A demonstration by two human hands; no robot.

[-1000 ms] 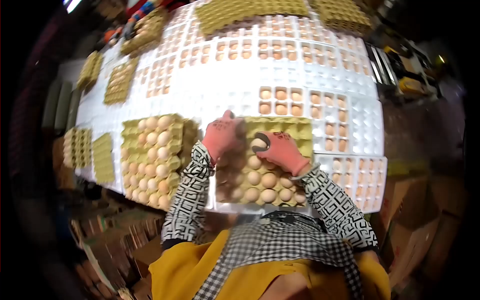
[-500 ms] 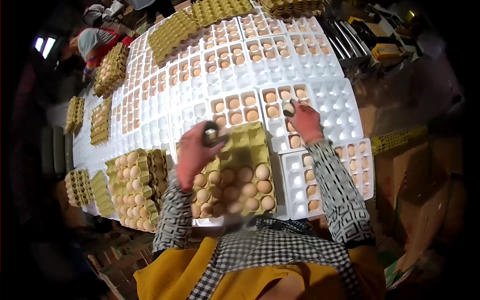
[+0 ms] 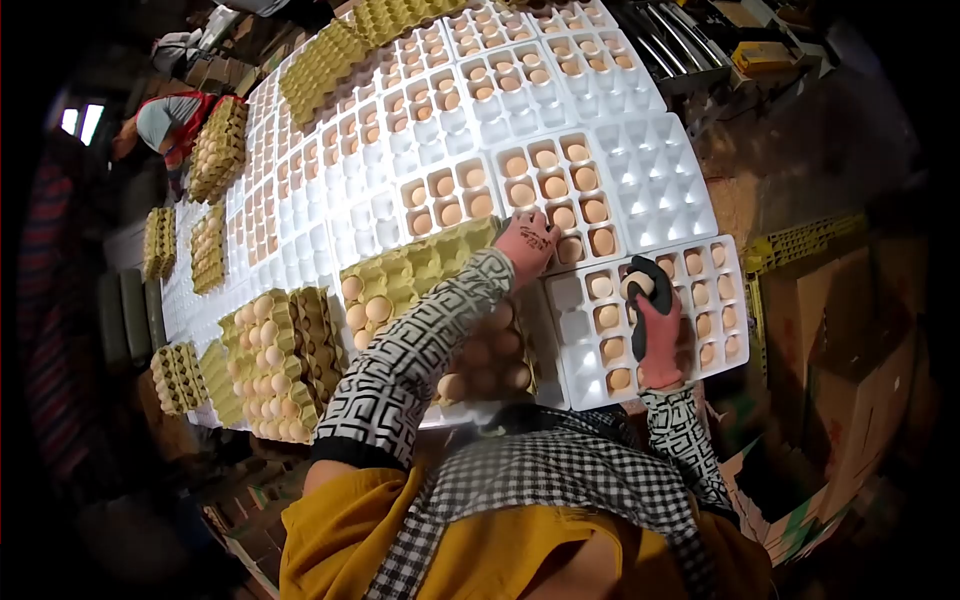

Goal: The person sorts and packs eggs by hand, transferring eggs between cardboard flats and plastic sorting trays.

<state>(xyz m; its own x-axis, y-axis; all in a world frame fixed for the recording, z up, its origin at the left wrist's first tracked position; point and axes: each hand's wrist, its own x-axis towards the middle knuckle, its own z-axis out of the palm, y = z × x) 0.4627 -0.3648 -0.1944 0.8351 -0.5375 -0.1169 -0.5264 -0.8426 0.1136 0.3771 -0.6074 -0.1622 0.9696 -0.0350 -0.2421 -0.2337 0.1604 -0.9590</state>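
My left hand (image 3: 528,243), in a pink glove with dark printing, reaches over a white foam tray (image 3: 612,255) of brown eggs. Its fingers are bent down at the lower left cells; whatever they hold is hidden. My right hand (image 3: 657,325), in a pink glove with black fingertips, is closed round a pale egg (image 3: 637,285) above a second white foam tray (image 3: 570,325) at the lower right. Several eggs lie in that tray's cells. Beneath my left forearm is a yellowish pulp egg tray (image 3: 425,255), with eggs in its front part and bare cups behind.
Stacked pulp trays of eggs (image 3: 265,370) stand at the left. More white foam trays (image 3: 510,110) spread across the table. A co-worker (image 3: 170,125) bends at the far left. Cardboard boxes (image 3: 850,370) and a yellow crate (image 3: 805,243) are on the right.
My left hand has moved right, from above the pulp tray to the foam tray. My right hand has come down to the lower right tray and shows an egg in its fingers. The view has shifted slightly.
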